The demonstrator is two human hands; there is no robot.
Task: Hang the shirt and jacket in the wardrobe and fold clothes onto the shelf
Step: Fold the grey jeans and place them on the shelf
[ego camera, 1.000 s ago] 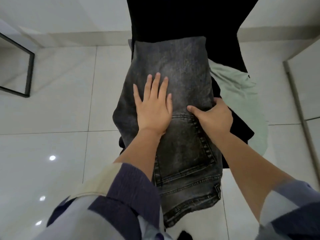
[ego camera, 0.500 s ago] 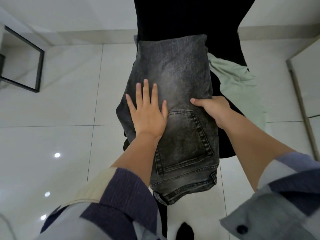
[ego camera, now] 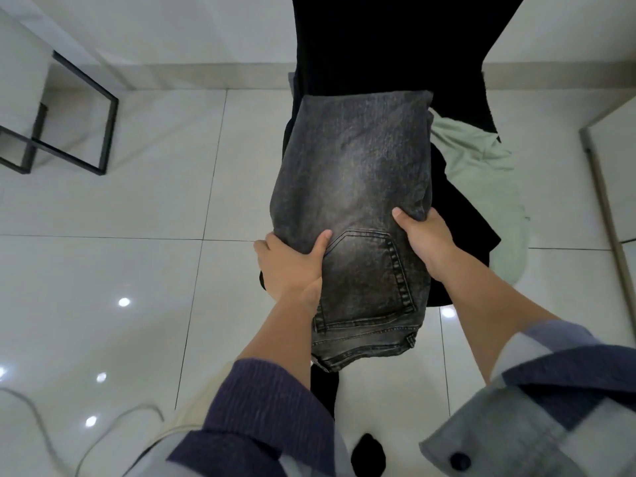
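Observation:
A folded pair of dark grey washed jeans (ego camera: pixel 354 187) lies on a black chair (ego camera: pixel 389 46), back pocket up and waistband towards me. My left hand (ego camera: pixel 292 263) grips the jeans' left edge, thumb on top and fingers underneath. My right hand (ego camera: pixel 425 239) grips the right edge the same way. A pale green garment (ego camera: pixel 481 163) and black clothing (ego camera: pixel 457 222) lie under and to the right of the jeans.
Glossy white floor tiles (ego camera: pixel 103 270) surround the chair. A black metal frame (ego camera: pixel 69 132) stands at the far left. A pale door or panel edge (ego camera: pixel 605 187) runs down the right side. A thin cable (ego camera: pixel 113 421) lies on the floor at lower left.
My left hand slid from lying flat on top of the jeans to their left edge and now grips it. My right hand's hold on the right edge has tightened.

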